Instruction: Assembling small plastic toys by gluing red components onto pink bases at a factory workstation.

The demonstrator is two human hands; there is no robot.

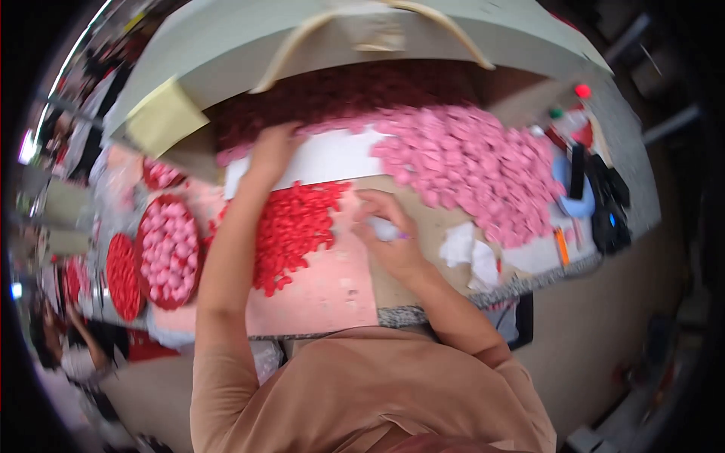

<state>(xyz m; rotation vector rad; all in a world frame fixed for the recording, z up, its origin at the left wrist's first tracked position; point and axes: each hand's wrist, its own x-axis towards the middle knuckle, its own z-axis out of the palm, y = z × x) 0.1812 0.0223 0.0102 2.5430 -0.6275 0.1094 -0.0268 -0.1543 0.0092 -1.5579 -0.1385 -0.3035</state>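
Observation:
My left hand reaches forward to the edge of the heap of pink pieces, beside a white sheet. Its fingers are blurred and partly lost against the dark pieces. My right hand is bent round a small whitish object with a purple bit at one side; its kind does not show. Small glossy red pieces lie heaped between my arms on a pink mat. A broad pile of rounded pink pieces spreads to the right of the white sheet.
An open-fronted pale box arches over the back of the heap. On the left stand a bowl of pink pieces and a container of red pieces. Crumpled white tissue, an orange tool and a blue holder lie right.

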